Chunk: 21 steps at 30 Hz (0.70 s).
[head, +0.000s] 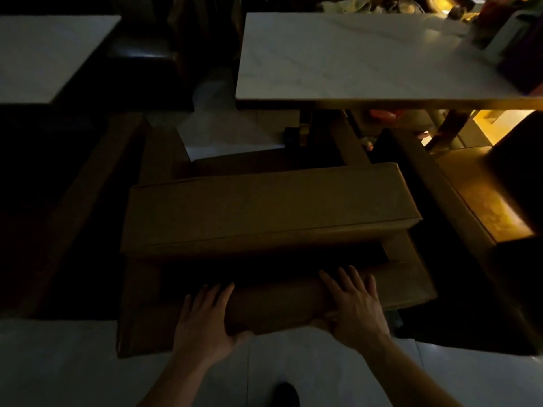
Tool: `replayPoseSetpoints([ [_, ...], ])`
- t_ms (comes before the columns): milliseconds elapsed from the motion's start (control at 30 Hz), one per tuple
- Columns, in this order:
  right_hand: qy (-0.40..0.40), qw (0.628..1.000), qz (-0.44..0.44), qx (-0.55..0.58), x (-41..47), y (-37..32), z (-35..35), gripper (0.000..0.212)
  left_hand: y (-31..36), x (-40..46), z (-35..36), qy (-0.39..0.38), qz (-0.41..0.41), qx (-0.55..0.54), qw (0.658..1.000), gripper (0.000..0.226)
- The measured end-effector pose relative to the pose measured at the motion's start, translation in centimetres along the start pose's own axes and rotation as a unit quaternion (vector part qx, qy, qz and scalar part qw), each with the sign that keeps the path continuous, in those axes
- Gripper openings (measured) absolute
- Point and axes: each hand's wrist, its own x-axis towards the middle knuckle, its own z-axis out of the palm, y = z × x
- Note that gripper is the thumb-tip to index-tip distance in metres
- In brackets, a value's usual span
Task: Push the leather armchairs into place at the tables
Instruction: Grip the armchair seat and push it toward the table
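Right now I see both hands laid on the back rail of the brown leather armchair [264,218]. My left hand [202,321] sits palm-down with its fingers [211,295] spread narrowly over the rail's rounded top, thumb hooked under the near edge; my right hand [357,306] mirrors it, its fingers [343,282] fanned a little wider and the thumb also tucked below, so each hand grips the rail rather than closing fully around it. Just beyond the fingertips is a dark gap, and past that the flat seat cushion, a boxy slab with piped seams and a smooth, faintly creased surface. The chair's long axis runs from side to side across my fingers, and its open front points away from them toward the white table [367,57], whose near edge overhangs the chair's front. That table top is a pale rectangle with a faint marbled grain. Beyond the left fingers and well apart lies a second white table [50,54], with a darker chair [141,51] beside it. Near the right fingers, just past the armchair's side, stands another leather chair [470,189], its seat catching yellow light. Below my wrists the floor [58,362] is pale, glossy tile.
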Motion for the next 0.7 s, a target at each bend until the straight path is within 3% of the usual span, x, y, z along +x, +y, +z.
replayPoseSetpoints([
  [700,-0.054,0.996,0.061,-0.036,-12.3,-5.7,8.0,0.113,-5.4,-10.2,6.4,0.068,0.073,-0.007,0.995,0.106],
])
